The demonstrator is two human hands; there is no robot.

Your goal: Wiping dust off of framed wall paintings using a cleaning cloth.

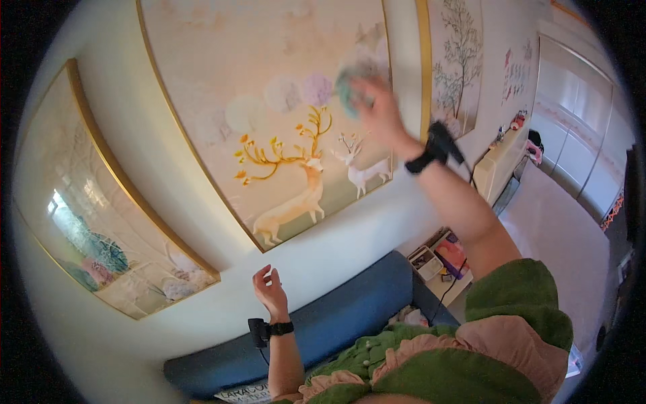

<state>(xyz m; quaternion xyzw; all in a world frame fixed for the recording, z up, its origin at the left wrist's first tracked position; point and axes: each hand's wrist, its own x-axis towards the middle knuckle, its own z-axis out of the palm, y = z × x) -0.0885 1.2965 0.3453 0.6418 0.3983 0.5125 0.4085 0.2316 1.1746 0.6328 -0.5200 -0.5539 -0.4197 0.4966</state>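
Note:
My right hand is raised against the large gold-framed picture of two deer, near its right edge above the small white deer. It presses on a teal cloth, blurred by motion, that lies between the fingers and the picture surface. My left hand is lifted below the picture's bottom corner, in front of the white wall, its fingers loosely curled and holding nothing. Each wrist wears a black strap with a small black device and a cable.
A second gold-framed picture hangs at left, a tree picture at right. Below stands a blue sofa. Beside it, a small table holds a white bin and boxes. A bed is at far right.

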